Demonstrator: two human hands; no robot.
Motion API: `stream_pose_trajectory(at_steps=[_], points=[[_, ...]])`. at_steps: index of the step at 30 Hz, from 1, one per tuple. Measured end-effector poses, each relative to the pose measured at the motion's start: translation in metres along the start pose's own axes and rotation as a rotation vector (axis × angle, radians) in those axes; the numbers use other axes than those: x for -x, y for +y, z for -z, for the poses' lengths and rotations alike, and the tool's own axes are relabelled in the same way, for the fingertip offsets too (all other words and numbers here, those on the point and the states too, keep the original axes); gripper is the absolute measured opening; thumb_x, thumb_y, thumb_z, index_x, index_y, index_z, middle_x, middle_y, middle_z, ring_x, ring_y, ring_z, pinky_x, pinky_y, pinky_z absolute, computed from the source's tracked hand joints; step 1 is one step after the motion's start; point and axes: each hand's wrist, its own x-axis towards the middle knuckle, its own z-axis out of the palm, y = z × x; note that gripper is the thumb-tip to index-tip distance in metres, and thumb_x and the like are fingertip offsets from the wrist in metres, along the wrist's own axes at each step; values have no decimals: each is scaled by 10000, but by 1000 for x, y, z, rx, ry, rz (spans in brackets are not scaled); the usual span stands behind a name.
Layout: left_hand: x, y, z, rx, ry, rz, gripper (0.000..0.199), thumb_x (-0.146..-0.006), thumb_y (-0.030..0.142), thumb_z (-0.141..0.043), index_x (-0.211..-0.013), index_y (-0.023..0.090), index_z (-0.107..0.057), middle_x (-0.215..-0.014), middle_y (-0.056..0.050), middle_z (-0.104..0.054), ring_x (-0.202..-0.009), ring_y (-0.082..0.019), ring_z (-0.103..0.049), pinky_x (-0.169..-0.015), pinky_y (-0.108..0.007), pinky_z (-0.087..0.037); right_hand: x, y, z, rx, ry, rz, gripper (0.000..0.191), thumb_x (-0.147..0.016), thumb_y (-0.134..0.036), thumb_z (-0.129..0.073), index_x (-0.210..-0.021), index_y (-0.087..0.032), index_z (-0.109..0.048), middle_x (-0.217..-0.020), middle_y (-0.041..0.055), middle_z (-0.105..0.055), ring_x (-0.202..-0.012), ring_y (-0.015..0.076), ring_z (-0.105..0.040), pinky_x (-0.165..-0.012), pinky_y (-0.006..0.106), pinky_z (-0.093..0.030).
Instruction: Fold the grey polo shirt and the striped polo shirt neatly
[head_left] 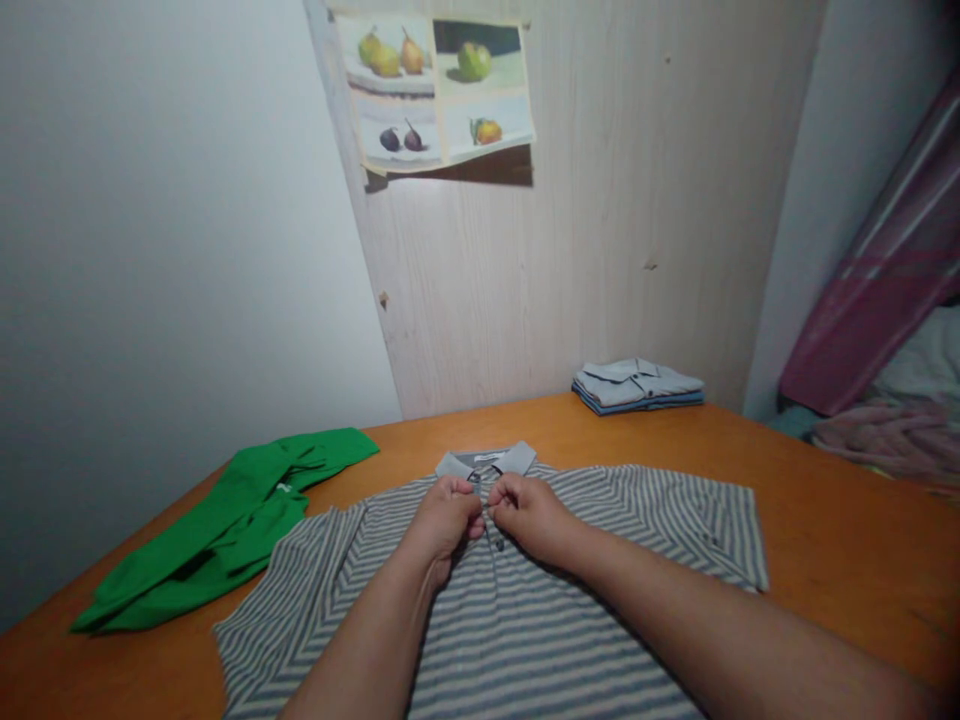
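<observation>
A grey-and-cream striped polo shirt (525,630) lies spread front up, its plain grey collar at the far end and both short sleeves out to the sides. Just below the collar, my left hand (451,512) pinches one side of the button placket. Close beside it, my right hand (529,515) has thumb and finger pressed together on the other side of that opening. A dark button shows on the placket below my fingers. The exact bit of cloth or button between the fingertips is hidden.
On the orange-brown table (825,560), a rumpled green garment (217,520) lies at the left. Folded shirts (637,385) are stacked at the back right near the wall. A fruit picture sheet (439,90) hangs above. Pink cloth (870,440) lies at the far right.
</observation>
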Motion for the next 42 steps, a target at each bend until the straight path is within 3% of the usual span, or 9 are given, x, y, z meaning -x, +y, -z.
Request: stream_pose_trajectory(at_steps=[13, 21, 27, 33, 36, 42], points=[[-1, 4, -1, -2, 24, -3, 323, -601, 68, -579, -845, 220, -433, -505, 100, -494, -408, -78, -448, -436, -187, -312, 0, 2, 3, -195, -104, -87, 37, -753, -168, -585, -780, -191, -575, -544, -76, -530, -505, 97, -474, -477, 201, -313], [0, -4, -2, -37, -45, -179, 362, -594, 88, -600, -885, 225, -434, -542, 127, -441, -429, -60, -359, -470, -184, -240, -2, 2, 2, -273, -132, -156, 70, -827, -232, -535, -779, -193, -569, -534, -62, -575, -477, 103, -512, -489, 206, -384], [-6, -13, -1, -400, -18, -466, 286, -635, 53, -580, -869, 209, -527, -610, 92, -438, -562, -91, -395, -538, -194, -261, -4, 3, 3, -265, -132, -179, 93, -834, -257, -545, -770, -193, -565, -510, -62, -570, -484, 109, -529, -482, 202, -371], [-17, -18, 6, -735, 119, -547, 157, -790, 123, -523, -868, 192, -641, -811, -17, -648, -791, -168, -577, -717, -255, -406, -7, 10, -2, -387, -107, -218, 113, -836, -288, -546, -874, -189, -584, -573, -58, -580, -495, 107, -565, -468, 198, -412], [-18, -16, 10, -965, 153, -528, 237, -826, 122, -486, -894, 185, -705, -980, -82, -712, -981, -222, -612, -869, -306, -419, -8, 10, -4, -412, -55, -261, 190, -796, -228, -547, -974, -180, -593, -620, -47, -603, -570, 128, -621, -467, 200, -433], [-12, -12, 8, -1187, 218, -425, 409, -873, 150, -475, -1227, 159, -681, -1271, -148, -663, -1202, -280, -566, -1011, -351, -377, -6, 8, -3, -424, -53, -262, 204, -784, -202, -538, -978, -181, -597, -613, -53, -608, -549, 114, -612, -473, 193, -430]])
